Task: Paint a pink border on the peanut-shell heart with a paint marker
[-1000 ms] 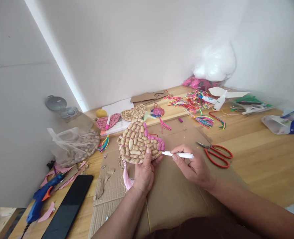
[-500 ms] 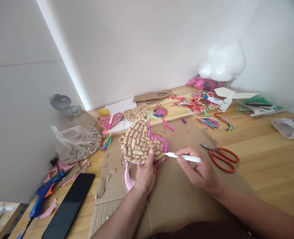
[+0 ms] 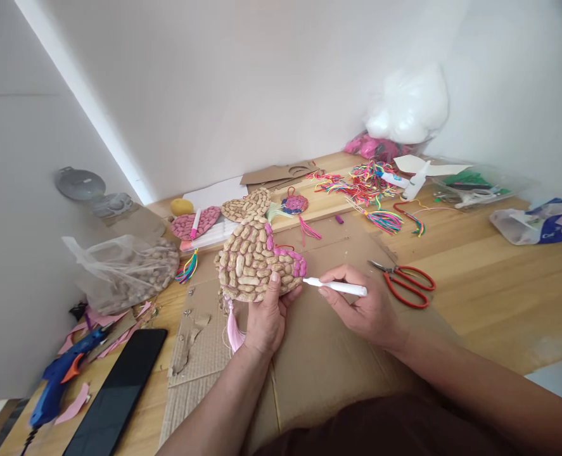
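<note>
My left hand [image 3: 264, 315] grips the lower edge of a heart-shaped piece covered in peanut shells [image 3: 252, 259], thumb pressed on its face. Part of the heart's right rim is coloured pink, and a pink tassel [image 3: 234, 326] hangs below it. In my right hand [image 3: 364, 307], fingers pinched, is a white marker pen [image 3: 338, 287]. Its tip points left and touches the heart's pink right edge. Both hands hover over a flattened cardboard sheet [image 3: 328, 361].
Red-handled scissors [image 3: 404, 282] lie right of my hand. A bag of peanuts [image 3: 123, 269], a blue glue gun [image 3: 57, 380] and a black phone [image 3: 114, 396] sit at the left. Other peanut hearts [image 3: 199, 221], coloured threads [image 3: 370, 190] and plastic bags line the back wall.
The view shifted slightly, so everything sits a little further left and higher. My hands, the heart and the pen keep the same hold, with the pen tip still at the pink edge.
</note>
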Demonstrator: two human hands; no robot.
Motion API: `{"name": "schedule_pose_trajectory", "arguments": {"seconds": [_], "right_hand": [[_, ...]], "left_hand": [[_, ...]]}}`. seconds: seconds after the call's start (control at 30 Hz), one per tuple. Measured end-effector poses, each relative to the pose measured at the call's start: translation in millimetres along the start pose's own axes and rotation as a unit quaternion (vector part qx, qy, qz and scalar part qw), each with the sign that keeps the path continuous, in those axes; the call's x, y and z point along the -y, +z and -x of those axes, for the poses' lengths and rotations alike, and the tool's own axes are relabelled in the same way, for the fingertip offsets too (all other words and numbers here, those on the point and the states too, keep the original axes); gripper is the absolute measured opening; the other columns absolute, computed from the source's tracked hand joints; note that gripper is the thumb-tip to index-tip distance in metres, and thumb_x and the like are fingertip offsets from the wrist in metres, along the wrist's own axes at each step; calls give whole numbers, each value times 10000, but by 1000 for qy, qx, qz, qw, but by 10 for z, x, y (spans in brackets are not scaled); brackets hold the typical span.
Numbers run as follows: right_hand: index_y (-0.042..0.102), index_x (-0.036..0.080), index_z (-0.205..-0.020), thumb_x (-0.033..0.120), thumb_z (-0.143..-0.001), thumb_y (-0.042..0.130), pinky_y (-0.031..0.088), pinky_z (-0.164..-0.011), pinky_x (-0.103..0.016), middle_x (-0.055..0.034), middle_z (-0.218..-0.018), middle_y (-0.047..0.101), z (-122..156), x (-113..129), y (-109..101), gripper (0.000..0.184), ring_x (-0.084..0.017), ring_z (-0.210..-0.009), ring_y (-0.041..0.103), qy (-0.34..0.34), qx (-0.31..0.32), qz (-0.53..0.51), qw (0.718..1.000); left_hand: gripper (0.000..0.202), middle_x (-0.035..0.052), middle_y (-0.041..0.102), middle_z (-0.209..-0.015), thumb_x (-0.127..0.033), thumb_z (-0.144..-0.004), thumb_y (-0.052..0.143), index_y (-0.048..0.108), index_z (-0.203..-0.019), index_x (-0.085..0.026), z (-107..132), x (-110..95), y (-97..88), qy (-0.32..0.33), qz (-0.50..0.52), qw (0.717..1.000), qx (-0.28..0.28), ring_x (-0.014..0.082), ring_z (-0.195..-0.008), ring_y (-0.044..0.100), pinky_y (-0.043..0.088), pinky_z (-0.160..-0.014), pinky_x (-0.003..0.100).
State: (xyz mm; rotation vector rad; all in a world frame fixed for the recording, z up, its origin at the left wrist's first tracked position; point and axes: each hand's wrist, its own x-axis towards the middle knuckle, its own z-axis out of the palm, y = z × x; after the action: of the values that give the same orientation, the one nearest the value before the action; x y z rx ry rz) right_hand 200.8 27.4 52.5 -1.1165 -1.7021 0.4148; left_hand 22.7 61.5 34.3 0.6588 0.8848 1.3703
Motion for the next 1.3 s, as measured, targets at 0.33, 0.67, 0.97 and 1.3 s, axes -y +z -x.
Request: {"name": "schedule_pose_trajectory", "arguments": {"seconds": [0.33,0.67,0.97,1.3], "right_hand": [[617,227,-984,224,-990,595,487,-708,-300,-34,-857,698,14,-50,27,23,-173,-776,647,-78,36,22,996],[603,231,-993,212,-995,584,494,-749,-307,-38,-860,695,-11,-102,25,27,-185,-804,650,-99,22,45,994],[604,226,-973,215,-999,572,490,-729,-288,-31,-829,680,9,-78,55,43,-177,-781,650,-82,16,54,995],[613,235,-964,238,-998,576,502,-735,-314,-46,-828,694,15,-136,68,51,-198,-790,657,-97,-7,82,992]], "left_hand": [[657,100,583,-1489,-356,-844,801,527,-1440,-323,13,22,-9,7,1,1000,16,305,-1314,606,638,-914,430],[558,150,638,-1420,-505,-919,675,582,-1397,-234,3,-9,-24,-27,30,999,13,296,-1173,695,645,-843,424],[675,112,527,-1557,-478,-942,657,402,-1552,-344,46,25,-1,3,3,999,42,322,-1318,612,630,-915,444],[648,55,519,-1572,-428,-928,687,440,-1525,-397,57,20,29,21,-11,999,31,326,-1343,594,631,-930,458]]}}
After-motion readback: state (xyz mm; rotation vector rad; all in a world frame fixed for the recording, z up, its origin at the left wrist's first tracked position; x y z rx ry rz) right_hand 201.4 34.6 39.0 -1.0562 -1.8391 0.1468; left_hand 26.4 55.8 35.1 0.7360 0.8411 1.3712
